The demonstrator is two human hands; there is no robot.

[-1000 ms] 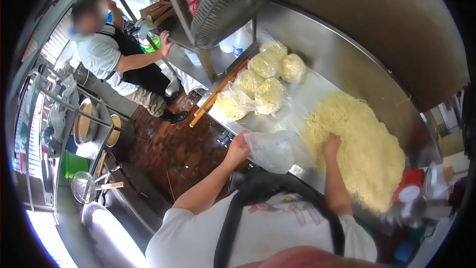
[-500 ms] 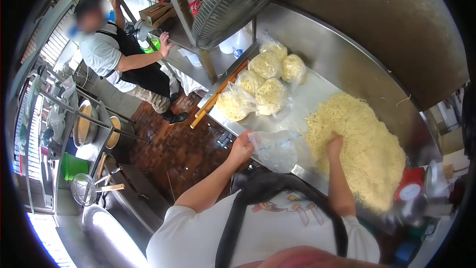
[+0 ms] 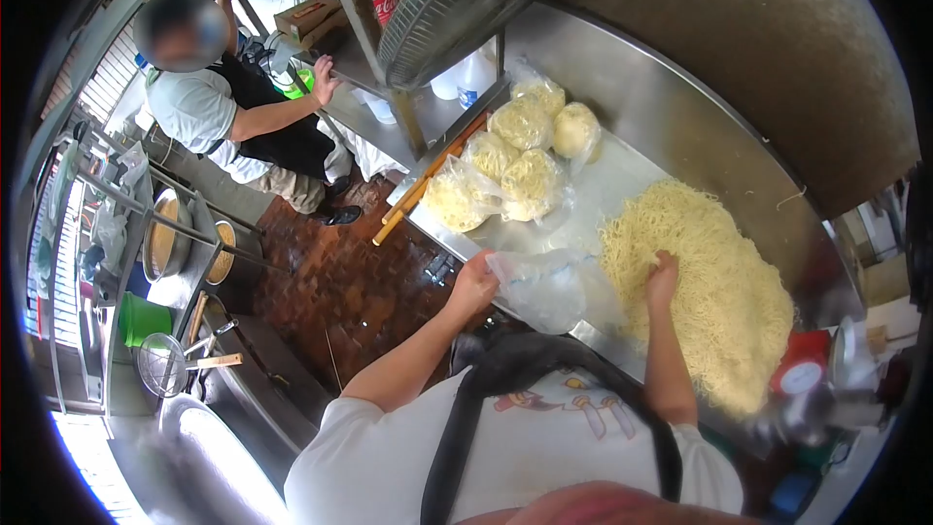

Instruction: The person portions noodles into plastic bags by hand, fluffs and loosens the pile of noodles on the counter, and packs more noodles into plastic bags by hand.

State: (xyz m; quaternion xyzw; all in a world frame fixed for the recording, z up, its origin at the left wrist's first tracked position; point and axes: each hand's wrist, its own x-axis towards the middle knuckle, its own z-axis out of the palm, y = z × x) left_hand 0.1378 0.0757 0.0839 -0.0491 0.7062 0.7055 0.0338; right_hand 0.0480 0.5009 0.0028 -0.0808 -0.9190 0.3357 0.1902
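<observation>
My left hand [image 3: 473,284] is closed on the edge of a clear plastic bag [image 3: 564,294], which hangs over the metal table's front edge and looks slack. At the near left side of a large heap of pale yellow noodles [image 3: 714,301], my right hand [image 3: 662,278] has its fingers curled in against the strands. How much it grips is partly hidden. Several filled bags of noodles [image 3: 530,185] stand grouped toward the back left of the steel table [image 3: 622,170].
Wooden rods [image 3: 428,180] lie along the table's left edge. A large fan [image 3: 466,10] hangs above. A co-worker [image 3: 233,107] stands by the shelf at the left. A red scale [image 3: 802,365] sits right of the heap. Strainers [image 3: 162,366] and a green bucket [image 3: 146,319] are at far left.
My right hand has come up a little out of the noodles, so more of its fingers show. My left hand keeps the bag in nearly the same place. The co-worker's head has turned.
</observation>
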